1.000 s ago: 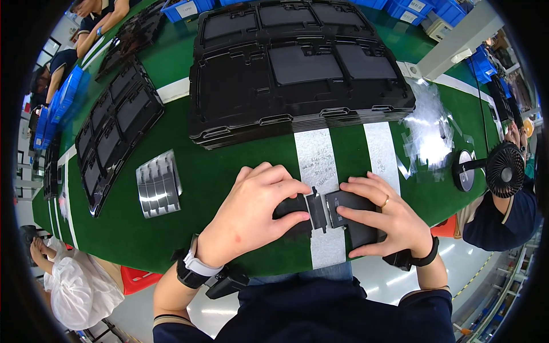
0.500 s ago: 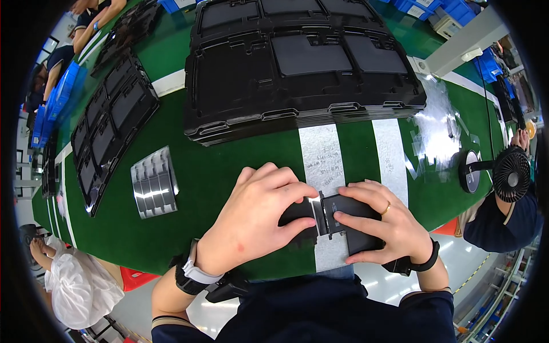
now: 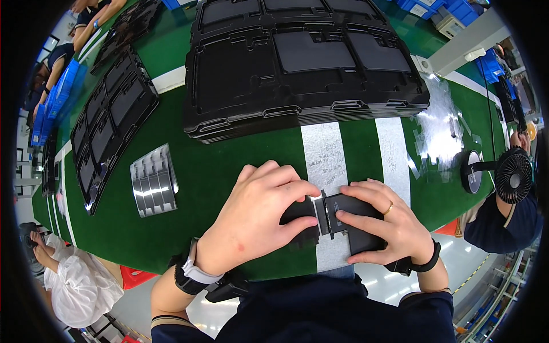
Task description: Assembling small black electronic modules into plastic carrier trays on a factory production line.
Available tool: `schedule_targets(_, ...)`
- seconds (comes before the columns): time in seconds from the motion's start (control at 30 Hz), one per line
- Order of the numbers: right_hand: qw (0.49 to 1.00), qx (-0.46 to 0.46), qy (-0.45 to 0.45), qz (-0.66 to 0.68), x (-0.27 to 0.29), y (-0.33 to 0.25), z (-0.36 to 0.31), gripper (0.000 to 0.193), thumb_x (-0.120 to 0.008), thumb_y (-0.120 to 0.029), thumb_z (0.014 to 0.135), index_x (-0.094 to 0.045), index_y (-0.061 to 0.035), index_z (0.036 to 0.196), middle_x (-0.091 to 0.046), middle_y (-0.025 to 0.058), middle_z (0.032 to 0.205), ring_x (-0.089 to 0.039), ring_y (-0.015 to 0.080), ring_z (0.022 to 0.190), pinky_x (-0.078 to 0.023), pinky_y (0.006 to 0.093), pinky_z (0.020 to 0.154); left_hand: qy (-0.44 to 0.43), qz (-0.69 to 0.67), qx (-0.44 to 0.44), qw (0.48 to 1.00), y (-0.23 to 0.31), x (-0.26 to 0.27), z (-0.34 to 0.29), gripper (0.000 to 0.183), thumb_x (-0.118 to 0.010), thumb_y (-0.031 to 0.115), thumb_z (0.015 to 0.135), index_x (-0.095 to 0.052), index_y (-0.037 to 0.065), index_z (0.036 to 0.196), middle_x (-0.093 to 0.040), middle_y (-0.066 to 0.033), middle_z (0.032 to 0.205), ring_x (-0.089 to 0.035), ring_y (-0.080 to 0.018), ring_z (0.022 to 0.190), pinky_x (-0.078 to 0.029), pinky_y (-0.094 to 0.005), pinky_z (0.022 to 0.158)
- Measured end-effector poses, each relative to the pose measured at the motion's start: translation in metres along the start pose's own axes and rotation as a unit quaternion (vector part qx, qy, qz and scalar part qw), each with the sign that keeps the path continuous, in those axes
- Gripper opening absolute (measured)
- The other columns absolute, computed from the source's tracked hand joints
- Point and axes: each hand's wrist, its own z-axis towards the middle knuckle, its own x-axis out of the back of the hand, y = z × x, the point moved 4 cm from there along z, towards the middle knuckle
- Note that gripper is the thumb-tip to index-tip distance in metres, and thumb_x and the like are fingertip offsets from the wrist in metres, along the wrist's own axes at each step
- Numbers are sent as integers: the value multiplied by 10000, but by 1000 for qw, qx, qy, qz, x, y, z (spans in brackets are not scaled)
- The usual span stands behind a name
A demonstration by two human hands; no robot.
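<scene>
A flat black two-part pack (image 3: 355, 235), perhaps a battery, lies on the near edge of the table with a narrow dark strip (image 3: 326, 212) across its middle. My left hand (image 3: 260, 208) pinches the left part beside the strip between thumb and fingers, hiding most of it. Over the right part spreads my right hand (image 3: 389, 220), thumb at the near edge, one finger on top and others at the far edge, holding it. Small pale print shows on the surface. The pack rests partly on a white strip of tape (image 3: 324, 150). The underside is hidden.
A stack of black moulded trays (image 3: 309, 86) with grey flat pieces stands ahead. Another tray (image 3: 114, 123) is to the left, near a silvery strip sheet (image 3: 154, 182). Clear film pieces (image 3: 437, 123) and a small fan (image 3: 513, 176) are right. Co-workers sit at the sides.
My hands keep nearly the same hold on the pack. The view has shifted slightly. A co-worker's hands at the lower left have moved up.
</scene>
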Motion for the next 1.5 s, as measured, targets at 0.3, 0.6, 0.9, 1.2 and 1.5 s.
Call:
schedule_targets(0.3,1000,17,0,-18,9,-6,5,643,-787,-331,564,-599,-77,1125,-454,171,1252,-483,364,1091,-403,468,926,75,-53,1,996,4,7,4,605,-837,235,551,-590,124,1093,-542,-10,875,-522,-152,790,-378,-297,719)
schedule_targets(0.6,973,85,212,14,24,-21,62,784,-838,-276,562,-454,-53,1208,-432,181,1249,-456,361,1121,-404,421,924,165,-419,30,892,-2,11,-10,602,-820,82,651,-506,-6,1156,-590,-56,1032,-566,-117,934,-475,-274,827)
schedule_targets(0.9,894,-115,208,380,-5,31,71,515,-625,-17,814,-405,-31,1279,-582,56,922,-590,137,885,-491,263,792,265,-207,3,942,-26,24,4,204,-676,-1,762,-600,-53,944,-654,-109,890,-644,-146,814,-509,-251,715)
schedule_targets(1.2,904,-87,223,356,-2,31,70,295,-586,4,842,-572,15,1136,-613,88,983,-592,133,904,-495,260,783,279,-246,33,928,-29,23,2,218,-683,12,769,-599,-53,960,-662,-114,908,-656,-151,823,-498,-240,719)
schedule_targets(1.5,807,-68,214,546,0,36,68,182,-636,-88,847,-649,21,992,-659,76,876,-607,104,780,-501,237,725,230,-333,29,914,-22,20,-1,225,-680,-26,767,-579,-61,964,-665,-92,808,-649,-131,802,-505,-224,703)
